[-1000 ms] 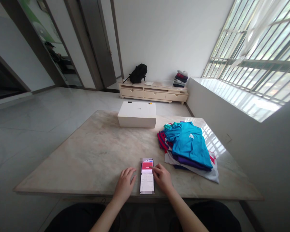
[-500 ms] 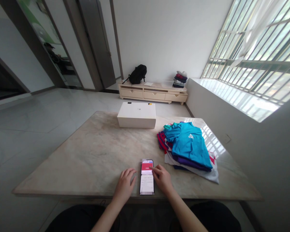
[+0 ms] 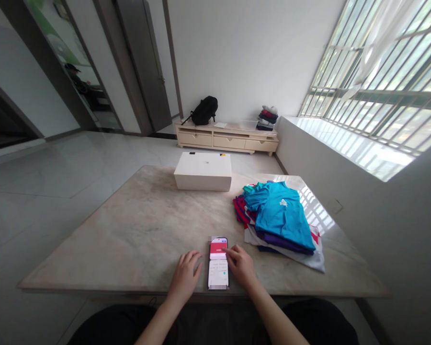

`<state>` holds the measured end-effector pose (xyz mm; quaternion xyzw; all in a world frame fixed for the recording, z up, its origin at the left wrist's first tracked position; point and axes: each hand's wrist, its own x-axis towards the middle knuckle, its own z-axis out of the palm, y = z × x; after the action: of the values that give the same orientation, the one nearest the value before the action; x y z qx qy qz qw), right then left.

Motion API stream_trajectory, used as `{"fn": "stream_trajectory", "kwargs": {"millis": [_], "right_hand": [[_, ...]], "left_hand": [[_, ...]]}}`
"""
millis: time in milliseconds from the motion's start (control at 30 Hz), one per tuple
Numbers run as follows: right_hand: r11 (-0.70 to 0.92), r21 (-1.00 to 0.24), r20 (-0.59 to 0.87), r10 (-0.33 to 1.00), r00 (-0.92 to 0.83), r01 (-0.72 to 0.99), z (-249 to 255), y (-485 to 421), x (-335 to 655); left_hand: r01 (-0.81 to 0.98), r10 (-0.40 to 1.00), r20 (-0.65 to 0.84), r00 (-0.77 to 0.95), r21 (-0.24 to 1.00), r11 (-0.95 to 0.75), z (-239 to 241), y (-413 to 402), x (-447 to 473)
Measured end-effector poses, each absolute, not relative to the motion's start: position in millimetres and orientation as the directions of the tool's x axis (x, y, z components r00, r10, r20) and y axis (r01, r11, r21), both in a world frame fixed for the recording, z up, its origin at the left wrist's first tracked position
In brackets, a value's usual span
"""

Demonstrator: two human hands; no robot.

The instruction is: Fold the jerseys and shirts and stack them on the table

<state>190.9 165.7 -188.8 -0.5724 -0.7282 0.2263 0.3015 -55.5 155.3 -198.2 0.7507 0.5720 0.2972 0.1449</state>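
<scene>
A smartphone [image 3: 218, 270] lies upright-facing on the marble-look table, its screen lit with a red panel on top and a pale area below. My right hand [image 3: 241, 265] rests at its right side; the index finger points over the red panel and the other fingers curl under, holding nothing. Whether that fingertip touches the glass I cannot tell. To the left of the phone, my left hand [image 3: 187, 272] lies on the tabletop with fingers stretched out, apart from the phone and holding nothing.
A pile of shirts, topped by a blue T-shirt [image 3: 282, 208], lies right of the phone. Toward the far edge of the table [image 3: 129, 230] stands a white box [image 3: 203, 172]. A low cabinet [image 3: 230, 141] by the wall bears a black backpack [image 3: 205, 111] and folded clothes [image 3: 267, 118].
The lower part of the phone's screen shows different content, with a small teal spot now in it. Both hands stay where they were.
</scene>
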Motion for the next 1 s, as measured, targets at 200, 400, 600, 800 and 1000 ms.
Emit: {"fn": "stream_trajectory", "kwargs": {"millis": [200,400,600,800,1000], "right_hand": [[0.242,-0.674,0.177,0.97,-0.166,0.698,-188.4,165.7,191.2],[0.244,-0.672,0.177,0.97,-0.167,0.7,-189.4,166.3,191.1],[0.245,-0.672,0.181,0.97,-0.166,0.699,-188.3,166.5,190.9],[0.239,-0.671,0.18,0.971,-0.159,0.702,-187.9,166.3,190.6],[0.241,-0.673,0.179,0.97,-0.162,0.699,-188.7,166.7,190.8]], "left_hand": [[0.772,0.944,0.285,0.165,0.558,-0.303,-197.5,155.7,-55.3],[0.772,0.943,0.288,0.165,0.557,-0.305,-199.7,156.3,-55.3],[0.768,0.942,0.288,0.171,0.56,-0.31,-199.9,156.6,-55.4],[0.77,0.942,0.287,0.173,0.557,-0.311,-199.3,156.6,-55.8],[0.774,0.943,0.282,0.176,0.553,-0.31,-199.9,156.7,-55.9]]}}
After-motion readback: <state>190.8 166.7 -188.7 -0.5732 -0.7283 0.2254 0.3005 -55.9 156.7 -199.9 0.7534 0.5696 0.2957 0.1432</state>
